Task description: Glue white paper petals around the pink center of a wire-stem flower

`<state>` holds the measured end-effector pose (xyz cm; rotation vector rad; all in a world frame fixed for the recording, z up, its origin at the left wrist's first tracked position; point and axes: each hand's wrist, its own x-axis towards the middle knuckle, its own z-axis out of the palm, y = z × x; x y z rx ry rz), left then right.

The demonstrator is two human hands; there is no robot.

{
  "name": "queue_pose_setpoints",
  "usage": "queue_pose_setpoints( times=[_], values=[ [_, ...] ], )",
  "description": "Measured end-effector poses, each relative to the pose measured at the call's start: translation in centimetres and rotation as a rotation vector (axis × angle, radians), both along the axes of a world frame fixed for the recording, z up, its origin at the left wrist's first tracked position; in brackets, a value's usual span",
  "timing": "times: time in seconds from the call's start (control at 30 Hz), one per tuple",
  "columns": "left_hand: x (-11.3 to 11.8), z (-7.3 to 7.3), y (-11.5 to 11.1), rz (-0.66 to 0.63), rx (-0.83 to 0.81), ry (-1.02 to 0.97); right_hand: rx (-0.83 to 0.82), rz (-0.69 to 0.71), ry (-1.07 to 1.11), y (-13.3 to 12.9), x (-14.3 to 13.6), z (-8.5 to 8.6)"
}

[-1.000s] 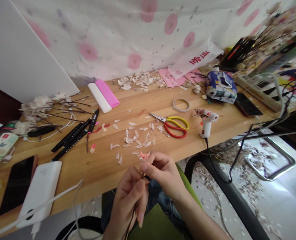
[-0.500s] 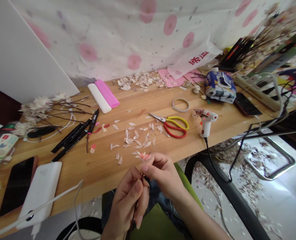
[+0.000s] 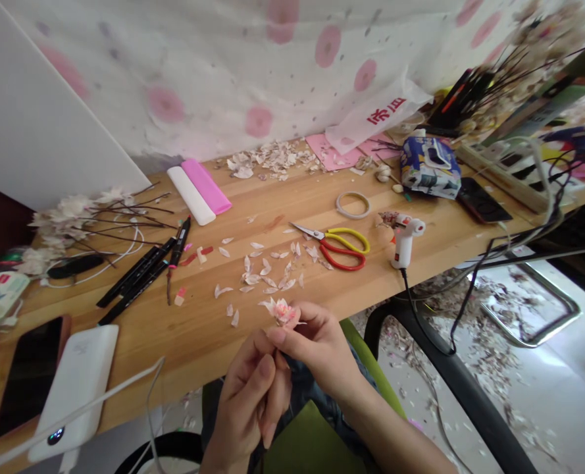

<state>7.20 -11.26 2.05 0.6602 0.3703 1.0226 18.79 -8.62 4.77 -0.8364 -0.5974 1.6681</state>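
Between my two hands, just over the table's front edge, is a small artificial flower (image 3: 283, 312) with pale petals and a pink centre. My right hand (image 3: 319, 345) pinches it at the base with thumb and finger. Lower down, my left hand (image 3: 255, 388) is closed around its thin dark stem, which is mostly hidden by the fingers. Loose pale petals (image 3: 267, 270) lie scattered on the wood beyond the flower. Behind them rest scissors (image 3: 341, 247) with one yellow and one red handle, blades partly apart. A white glue gun (image 3: 406, 240) stands to the right.
A tape roll (image 3: 353, 205) and a wipes pack (image 3: 430, 164) lie toward the back right. Black markers (image 3: 139, 273), a phone (image 3: 31, 375) and a white power bank (image 3: 77, 388) occupy the left. A petal heap (image 3: 272, 158) lies by the wall.
The flower has turned so its pink centre faces me more, and its petals look more spread. Both hands keep their hold. A display has lit on the power bank.
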Motion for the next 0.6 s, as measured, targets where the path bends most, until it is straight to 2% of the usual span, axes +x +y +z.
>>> queue_pose_setpoints(
  times=[0.3,0.6],
  values=[
    [0.01,0.12,-0.29,0.08,-0.011,0.14,0.037,-0.059,-0.024,-0.22,0.05,-0.19],
    [-0.38,-0.47,-0.83,0.146,0.012,0.288,0.028,-0.016,-0.074,-0.34,0.21,-0.24]
  ],
)
